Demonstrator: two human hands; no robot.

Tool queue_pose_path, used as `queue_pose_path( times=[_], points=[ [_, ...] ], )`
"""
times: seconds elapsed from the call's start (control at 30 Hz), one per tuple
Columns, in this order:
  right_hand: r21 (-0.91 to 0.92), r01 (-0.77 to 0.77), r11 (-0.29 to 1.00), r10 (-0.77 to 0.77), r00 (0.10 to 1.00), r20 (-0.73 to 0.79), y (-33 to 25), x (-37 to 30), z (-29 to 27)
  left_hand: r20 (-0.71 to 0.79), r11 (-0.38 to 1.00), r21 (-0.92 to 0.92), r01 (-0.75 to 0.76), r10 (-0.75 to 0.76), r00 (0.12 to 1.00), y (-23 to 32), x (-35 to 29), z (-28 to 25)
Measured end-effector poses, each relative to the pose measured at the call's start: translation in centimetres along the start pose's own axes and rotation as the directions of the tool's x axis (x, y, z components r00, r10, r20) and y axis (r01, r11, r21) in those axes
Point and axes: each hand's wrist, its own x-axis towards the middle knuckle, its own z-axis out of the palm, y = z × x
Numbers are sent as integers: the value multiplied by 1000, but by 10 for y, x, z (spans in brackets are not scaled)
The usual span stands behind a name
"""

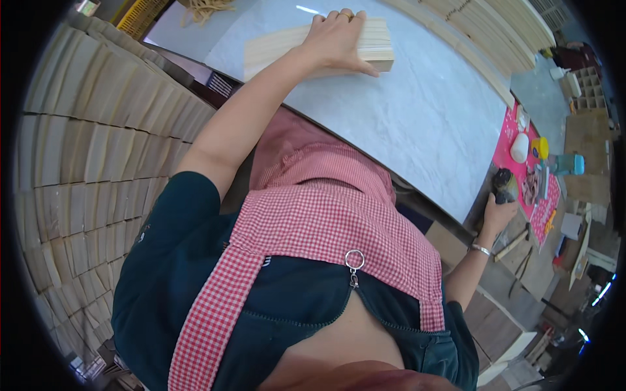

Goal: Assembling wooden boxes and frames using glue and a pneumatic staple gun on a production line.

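My left hand (338, 40) grips the right end of a pale wooden block (277, 51), perhaps several flat pieces laid together. Its fingers reach over the top and far side, while the thumb lies along the near right end. The wood rests on a white marble-patterned tabletop (404, 117). Off to the right, beyond the table's edge, my right hand (500, 214) is closed around a small dark lumpy object (503, 185). What kind of thing it is cannot be made out.
Long pale boards (486, 29) lie along the table's far side. Stacked wooden pieces (85, 150) form a wall at my left. A pink cloth (510, 140) on the right carries a white bottle (520, 148) and a yellow tub (540, 148). A yellow crate (140, 18) stands far left.
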Motion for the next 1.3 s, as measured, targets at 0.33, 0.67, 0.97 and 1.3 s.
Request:
queue_pose_path(
  times=[0.33,0.67,0.97,1.3],
  points=[
    [-99,18,995,7,969,246,54,30,12,138,988,-149,-26,46,989,5,9,22],
    [410,61,910,-259,855,449,-186,-4,-146,257,949,-313,21,63,964,-12,9,25],
    [553,268,789,-578,629,520,-320,-13,-147,209,921,-390,1,87,974,-12,6,28],
    [583,311,751,-634,587,503,-335,-10,-148,314,898,-433,76,71,947,-9,3,10]
  ],
)
